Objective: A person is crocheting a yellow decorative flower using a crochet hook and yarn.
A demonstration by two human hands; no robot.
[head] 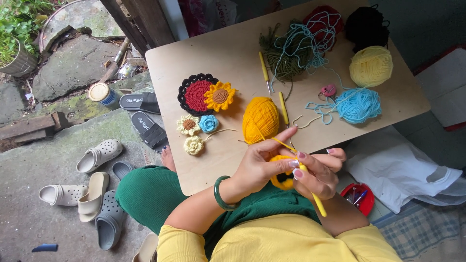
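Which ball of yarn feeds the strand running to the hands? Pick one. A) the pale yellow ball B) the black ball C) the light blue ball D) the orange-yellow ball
D: a yellow strand runs from the orange-yellow ball on the wooden board to the crochet piece held by the left hand, while the right hand holds the yellow crochet hook.

a light wooden board serves as a table in soft daylight. left of it, a rough concrete floor carries scattered sandals and mossy stones; at the right lie a white cloth and a checked mat.
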